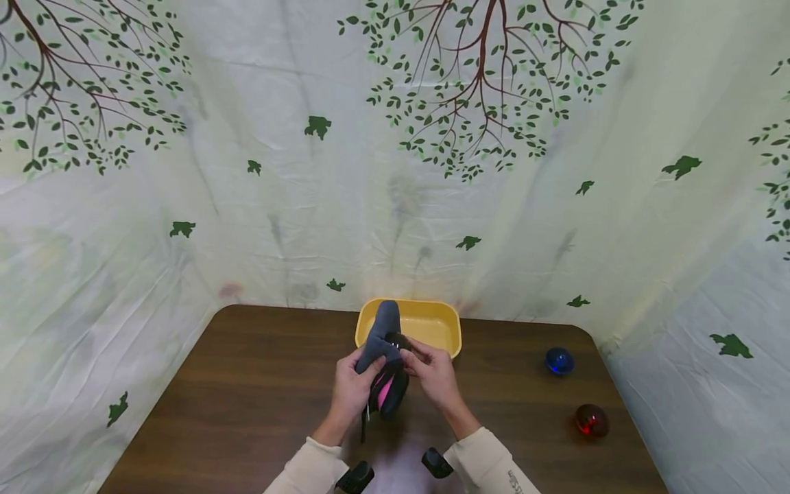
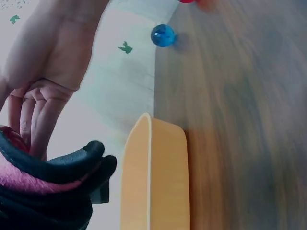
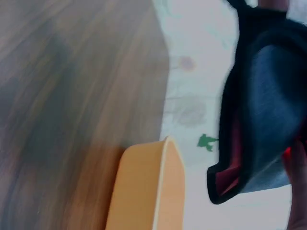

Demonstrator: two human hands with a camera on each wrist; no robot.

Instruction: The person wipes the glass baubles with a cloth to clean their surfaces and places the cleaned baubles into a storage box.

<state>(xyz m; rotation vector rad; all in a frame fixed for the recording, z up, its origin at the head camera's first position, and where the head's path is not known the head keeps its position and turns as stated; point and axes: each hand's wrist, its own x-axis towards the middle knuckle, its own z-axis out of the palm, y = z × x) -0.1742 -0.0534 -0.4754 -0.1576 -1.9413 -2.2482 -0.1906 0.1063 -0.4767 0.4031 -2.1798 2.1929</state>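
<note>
Grey-and-pink shoe (image 1: pixel 384 370): gripped upright between left hand (image 1: pixel 350 391) and right hand (image 1: pixel 435 377), both grasping it above the counter (image 1: pixel 247 398). Yellow tray (image 1: pixel 432 326) just beyond the hands. Blue ball (image 1: pixel 559 361) and red ball (image 1: pixel 592 420) well right of the right hand.

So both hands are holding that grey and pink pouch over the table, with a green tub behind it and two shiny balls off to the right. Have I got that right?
Nearly: the tub is yellow, not green, as the head view shows. The rest holds: the left hand and right hand hold the grey and pink pouch over the table, with the blue ball and red ball off to the right.
</note>
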